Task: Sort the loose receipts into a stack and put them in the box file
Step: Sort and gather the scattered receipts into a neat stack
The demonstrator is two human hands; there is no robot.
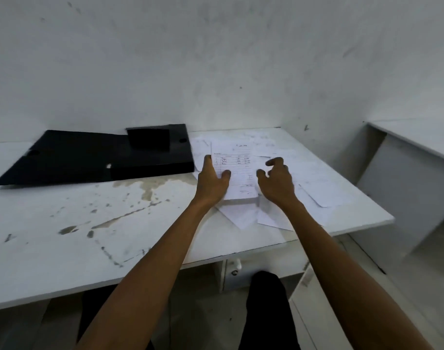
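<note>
I see the left hand (212,179) pinching a white printed paper receipt (237,170); the right hand (276,180) hovers half-open, empty, near the stained white worktop's (89,236) right edge.

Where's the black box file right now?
In the head view, the black box file lies open on the white table, against the wall, left of the loose white receipts and of both hands.

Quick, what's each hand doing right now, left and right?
Left hand: holding a printed receipt by its left edge.
Right hand: open, fingers curled, holding nothing, above the loose receipts.
</note>
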